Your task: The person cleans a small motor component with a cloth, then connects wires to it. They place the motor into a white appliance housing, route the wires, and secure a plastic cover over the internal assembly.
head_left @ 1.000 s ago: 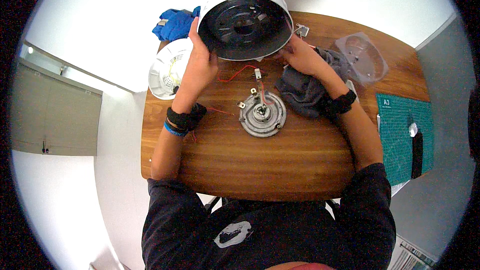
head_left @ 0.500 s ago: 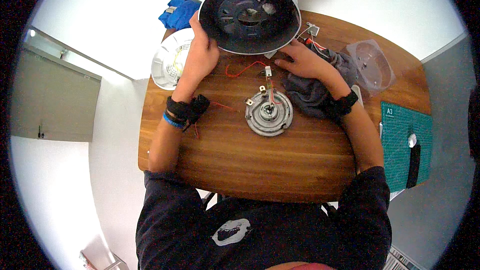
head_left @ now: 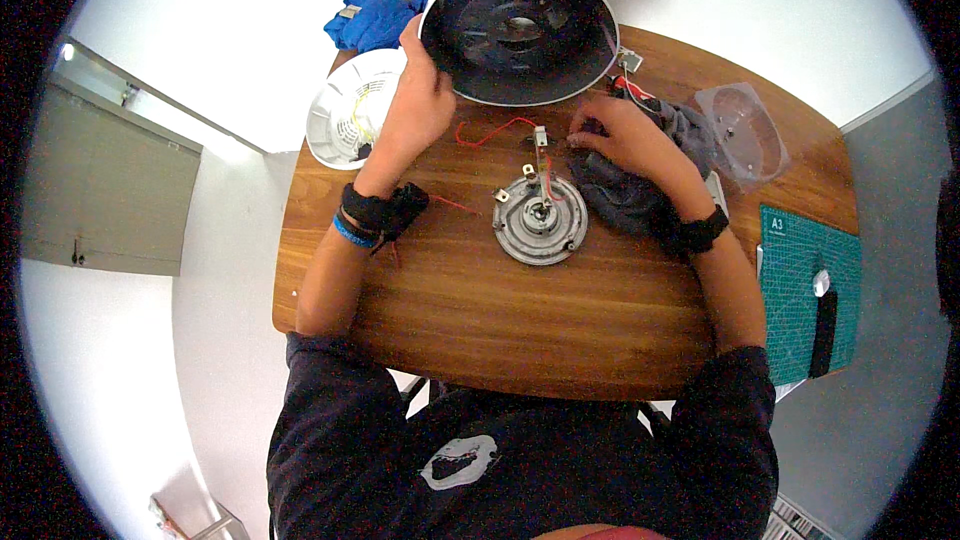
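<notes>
A white rice cooker shell (head_left: 520, 40), black inside, is tipped so its open side faces me at the far edge of the table. My left hand (head_left: 425, 100) grips its left rim, with the thumb up along the edge. Apart from the shell, my right hand (head_left: 625, 135) hovers over the grey cloth, fingers loosely curled and apart, with nothing visible in them. Below it on the table lies a round metal heating plate (head_left: 540, 220) with tabs, a bracket and a white connector (head_left: 541, 136). A red wire (head_left: 490, 137) runs left from that connector.
A white vented plastic base (head_left: 335, 115) lies beside my left wrist, behind it a blue cloth (head_left: 375, 20). To the right are the crumpled grey cloth (head_left: 625, 190), a clear plastic tray (head_left: 745, 130) with small parts and a green cutting mat (head_left: 790, 290). A wall stands behind the table.
My right hand has let go of the shell's lower rim and drawn back from it. The shell has shifted slightly right, with my left hand still on it.
</notes>
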{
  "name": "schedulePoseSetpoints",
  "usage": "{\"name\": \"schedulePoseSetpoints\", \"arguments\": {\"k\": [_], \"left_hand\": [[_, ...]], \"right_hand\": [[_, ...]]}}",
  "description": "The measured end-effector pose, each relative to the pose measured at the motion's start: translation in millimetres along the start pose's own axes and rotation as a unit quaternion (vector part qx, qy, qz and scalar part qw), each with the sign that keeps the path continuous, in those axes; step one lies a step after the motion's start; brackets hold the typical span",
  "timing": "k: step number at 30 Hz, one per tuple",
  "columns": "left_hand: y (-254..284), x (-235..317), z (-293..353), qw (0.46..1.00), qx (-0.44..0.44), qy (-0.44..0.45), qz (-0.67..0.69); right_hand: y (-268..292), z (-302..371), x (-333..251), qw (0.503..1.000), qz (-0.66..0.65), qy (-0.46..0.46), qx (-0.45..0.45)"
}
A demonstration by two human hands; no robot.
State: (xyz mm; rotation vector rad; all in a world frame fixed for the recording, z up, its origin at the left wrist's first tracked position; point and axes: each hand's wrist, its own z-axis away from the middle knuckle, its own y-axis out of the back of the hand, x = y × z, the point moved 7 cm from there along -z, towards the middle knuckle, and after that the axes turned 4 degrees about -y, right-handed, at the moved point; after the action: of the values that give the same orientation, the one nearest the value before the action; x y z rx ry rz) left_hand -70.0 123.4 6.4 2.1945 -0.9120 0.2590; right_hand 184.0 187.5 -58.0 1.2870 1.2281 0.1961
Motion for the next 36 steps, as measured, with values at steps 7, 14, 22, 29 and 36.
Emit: {"name": "schedulePoseSetpoints", "arguments": {"k": [7, 14, 22, 29, 36], "left_hand": [[-2, 2, 4, 0.999, -0.034, 0.034, -0.005], [-4, 8, 4, 0.999, -0.043, 0.017, -0.029], [-12, -6, 7, 0.991, -0.058, 0.11, 0.042], [-2, -6, 5, 0.992, -0.038, 0.116, 0.033], [-7, 40, -8, 0.997, -0.057, 0.023, -0.054]], "right_hand": [[-6, 21, -20, 0.99, -0.064, 0.02, -0.122], [-7, 21, -12, 0.985, -0.086, 0.01, -0.148], [-13, 22, -4, 0.983, -0.095, -0.021, -0.153], [-18, 21, -3, 0.983, -0.09, -0.014, -0.157], [-23, 20, 5, 0.982, -0.099, -0.009, -0.158]]}}
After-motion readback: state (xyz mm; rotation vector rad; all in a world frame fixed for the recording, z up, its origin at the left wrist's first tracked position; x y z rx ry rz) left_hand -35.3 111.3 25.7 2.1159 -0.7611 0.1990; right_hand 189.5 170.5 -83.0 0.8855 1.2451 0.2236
